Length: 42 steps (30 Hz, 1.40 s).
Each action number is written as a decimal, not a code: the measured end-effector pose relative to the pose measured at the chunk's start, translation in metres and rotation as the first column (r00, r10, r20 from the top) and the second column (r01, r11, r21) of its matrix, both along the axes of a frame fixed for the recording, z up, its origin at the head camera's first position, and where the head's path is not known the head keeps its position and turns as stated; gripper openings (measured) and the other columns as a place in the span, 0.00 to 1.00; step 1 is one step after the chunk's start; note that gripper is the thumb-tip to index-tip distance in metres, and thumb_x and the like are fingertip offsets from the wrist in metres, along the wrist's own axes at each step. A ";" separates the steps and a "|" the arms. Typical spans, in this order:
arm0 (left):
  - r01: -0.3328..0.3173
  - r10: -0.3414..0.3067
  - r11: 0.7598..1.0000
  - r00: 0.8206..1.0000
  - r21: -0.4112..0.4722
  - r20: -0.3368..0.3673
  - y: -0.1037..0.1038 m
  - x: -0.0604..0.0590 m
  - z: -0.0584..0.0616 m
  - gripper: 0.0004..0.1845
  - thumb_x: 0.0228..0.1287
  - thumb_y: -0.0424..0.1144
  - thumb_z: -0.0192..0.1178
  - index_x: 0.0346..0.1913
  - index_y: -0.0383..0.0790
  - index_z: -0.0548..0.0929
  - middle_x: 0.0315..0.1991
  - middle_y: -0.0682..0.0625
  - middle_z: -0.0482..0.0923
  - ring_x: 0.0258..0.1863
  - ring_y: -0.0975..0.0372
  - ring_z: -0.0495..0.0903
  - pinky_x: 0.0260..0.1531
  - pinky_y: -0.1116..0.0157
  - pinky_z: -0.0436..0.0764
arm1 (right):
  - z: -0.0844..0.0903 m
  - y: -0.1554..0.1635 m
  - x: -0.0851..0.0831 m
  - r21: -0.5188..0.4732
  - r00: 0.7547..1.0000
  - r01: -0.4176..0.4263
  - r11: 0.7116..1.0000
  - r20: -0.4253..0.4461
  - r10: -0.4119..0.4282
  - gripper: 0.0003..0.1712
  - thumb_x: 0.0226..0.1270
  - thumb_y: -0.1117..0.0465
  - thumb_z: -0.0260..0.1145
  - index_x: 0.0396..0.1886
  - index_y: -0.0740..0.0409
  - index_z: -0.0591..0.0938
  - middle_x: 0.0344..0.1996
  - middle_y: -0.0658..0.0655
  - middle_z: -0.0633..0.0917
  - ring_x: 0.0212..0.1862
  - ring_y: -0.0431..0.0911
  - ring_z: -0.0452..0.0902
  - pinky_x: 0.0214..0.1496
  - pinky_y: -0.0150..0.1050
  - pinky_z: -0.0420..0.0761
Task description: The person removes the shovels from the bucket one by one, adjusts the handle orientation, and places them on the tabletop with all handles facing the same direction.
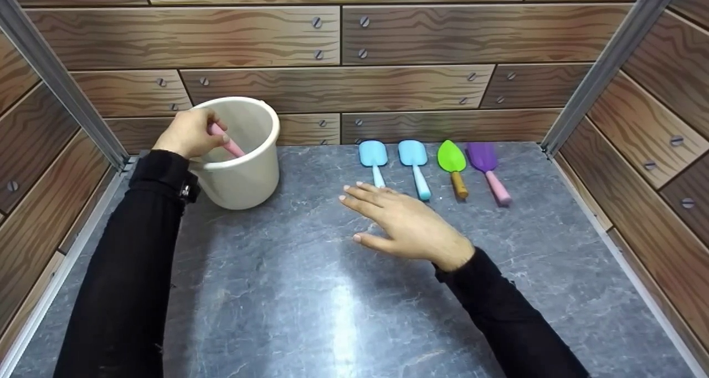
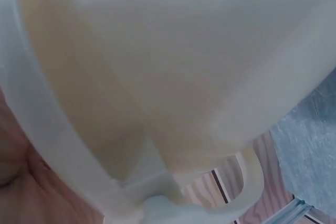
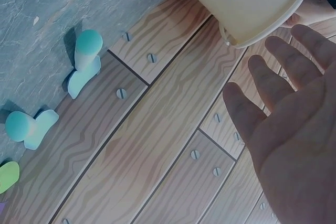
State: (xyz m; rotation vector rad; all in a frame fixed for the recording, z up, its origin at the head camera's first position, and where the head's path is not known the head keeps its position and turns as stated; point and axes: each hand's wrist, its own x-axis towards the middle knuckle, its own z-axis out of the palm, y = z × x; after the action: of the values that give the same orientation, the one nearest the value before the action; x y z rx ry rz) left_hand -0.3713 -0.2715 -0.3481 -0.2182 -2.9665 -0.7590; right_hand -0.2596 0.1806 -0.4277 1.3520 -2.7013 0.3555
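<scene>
My left hand (image 1: pixel 194 134) pinches a pink handle (image 1: pixel 227 141) at the mouth of a white bucket (image 1: pixel 243 184). What the handle belongs to is hidden by the bucket's front wall. In the left wrist view the bucket's rim (image 2: pixel 58 124) fills most of the picture, beside part of the palm. With fingers straight and holding nothing, my right hand (image 1: pixel 412 225) hovers over the tabletop, in front of two light blue toy shovels (image 1: pixel 373 153) (image 1: pixel 413 154). To their right lie a green trowel (image 1: pixel 452 157) with a brown handle and a purple shovel (image 1: pixel 483 157) with a pink handle.
A grey marbled tabletop (image 1: pixel 266 295) lies under everything. Wood-patterned walls (image 1: pixel 332 90) close off the back and both sides, with metal corner posts (image 1: pixel 604 73) between them. The bucket stands at the back left, near the rear wall.
</scene>
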 end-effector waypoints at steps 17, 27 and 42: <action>-0.036 0.046 0.996 0.991 0.079 -0.122 0.007 0.009 0.010 0.15 0.80 0.34 0.70 0.60 0.27 0.89 0.44 0.35 0.91 0.48 0.42 0.86 0.47 0.56 0.79 | 0.002 0.003 -0.001 -0.001 1.000 0.020 1.000 0.016 -0.020 0.44 0.93 0.38 0.64 0.97 0.48 0.65 0.95 0.55 0.68 0.95 0.58 0.64 0.98 0.61 0.66; -0.078 0.098 0.991 0.977 0.110 -0.190 0.010 0.020 0.022 0.15 0.83 0.35 0.70 0.62 0.28 0.87 0.53 0.30 0.89 0.53 0.41 0.85 0.58 0.43 0.83 | 0.002 0.004 -0.002 -0.001 1.000 0.019 1.000 0.005 -0.019 0.44 0.93 0.38 0.63 0.97 0.48 0.64 0.95 0.56 0.68 0.96 0.57 0.64 0.99 0.60 0.65; -0.107 0.168 0.974 0.933 0.201 -0.317 0.017 0.038 0.033 0.12 0.84 0.31 0.69 0.63 0.30 0.87 0.53 0.33 0.86 0.52 0.47 0.81 0.53 0.56 0.75 | 0.003 0.004 -0.002 -0.022 1.000 0.020 1.000 -0.003 -0.020 0.44 0.92 0.40 0.66 0.96 0.49 0.66 0.94 0.55 0.69 0.95 0.56 0.65 0.99 0.60 0.66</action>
State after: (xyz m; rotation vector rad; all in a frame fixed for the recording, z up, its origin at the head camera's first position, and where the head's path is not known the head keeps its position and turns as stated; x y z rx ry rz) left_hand -0.3333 -0.2541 -0.3148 -0.1110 -2.5478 -0.8700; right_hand -0.2611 0.1849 -0.4247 1.3172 -2.6988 0.3798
